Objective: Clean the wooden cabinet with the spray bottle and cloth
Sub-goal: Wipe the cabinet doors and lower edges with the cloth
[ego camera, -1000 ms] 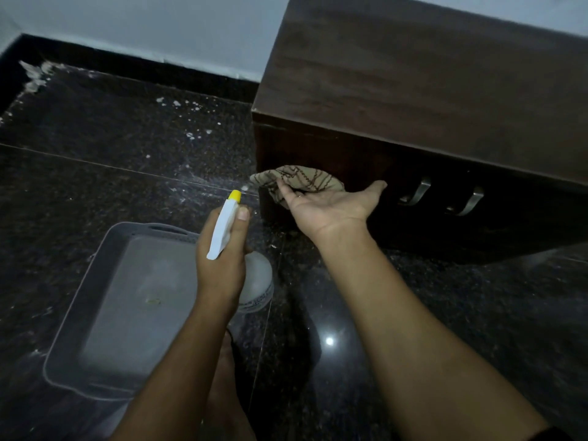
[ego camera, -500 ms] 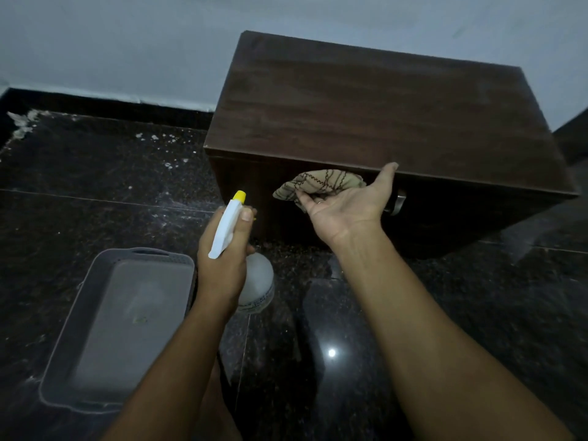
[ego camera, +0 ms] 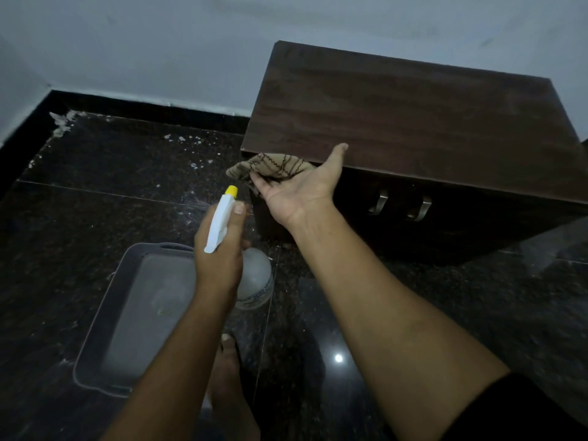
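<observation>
A low dark wooden cabinet point(ego camera: 407, 116) stands against the white wall, with two metal handles point(ego camera: 399, 205) on its front. My right hand point(ego camera: 299, 186) presses a beige patterned cloth point(ego camera: 270, 165) against the cabinet's front top-left corner, thumb resting on the top edge. My left hand point(ego camera: 222, 249) grips a clear spray bottle point(ego camera: 254, 281) with a white trigger head and yellow nozzle point(ego camera: 231, 191), held upright just left of the cabinet, nozzle pointing away toward the cloth.
A grey plastic tray point(ego camera: 105, 329) lies on the dark speckled stone floor point(ego camera: 477, 313) under my left forearm. My bare foot point(ego camera: 227, 377) shows below it. White debris is scattered on the floor near the black skirting point(ego camera: 143, 105).
The cloth and my right hand slid from the cabinet's lower front up to its top-left corner edge. The view shifted, and the spray bottle stayed raised in my left hand.
</observation>
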Tool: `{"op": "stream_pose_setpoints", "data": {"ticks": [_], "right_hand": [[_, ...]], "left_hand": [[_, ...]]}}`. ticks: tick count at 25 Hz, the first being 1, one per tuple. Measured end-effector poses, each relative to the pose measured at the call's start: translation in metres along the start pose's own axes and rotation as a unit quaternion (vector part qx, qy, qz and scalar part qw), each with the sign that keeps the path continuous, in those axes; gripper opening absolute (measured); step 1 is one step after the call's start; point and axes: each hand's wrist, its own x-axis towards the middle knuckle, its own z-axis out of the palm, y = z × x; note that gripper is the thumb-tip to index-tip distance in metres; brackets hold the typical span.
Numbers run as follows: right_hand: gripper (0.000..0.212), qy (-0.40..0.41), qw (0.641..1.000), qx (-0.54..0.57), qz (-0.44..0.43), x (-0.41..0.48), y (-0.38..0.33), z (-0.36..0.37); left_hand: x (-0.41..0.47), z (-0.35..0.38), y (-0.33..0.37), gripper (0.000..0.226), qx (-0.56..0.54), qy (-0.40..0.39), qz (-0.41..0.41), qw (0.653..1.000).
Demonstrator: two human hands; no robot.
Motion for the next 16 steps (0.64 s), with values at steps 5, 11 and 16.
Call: {"op": "stream_pose_setpoints", "data": {"ticks": [5, 11, 16], "right_hand": [[0.120, 0.014, 1.000, 0.017, -0.015, -0.014, -0.013, 0.001], [0.115, 0.066, 0.995, -0.022, -0.073, -0.049, -0.081, -0.018], [0.110, 0.100, 0.991, -0.030, -0.088, -0.073, -0.142, -0.046]], "left_hand": [[0.002, -0.011, 0.002, 0.022, -0.007, 0.016, -0.002, 1.000], [-0.008, 0.017, 0.018, 0.018, -0.026, -0.013, 0.025, 0.999], [-0.022, 0.056, 0.030, 0.021, -0.017, -0.050, 0.046, 0.998]]}}
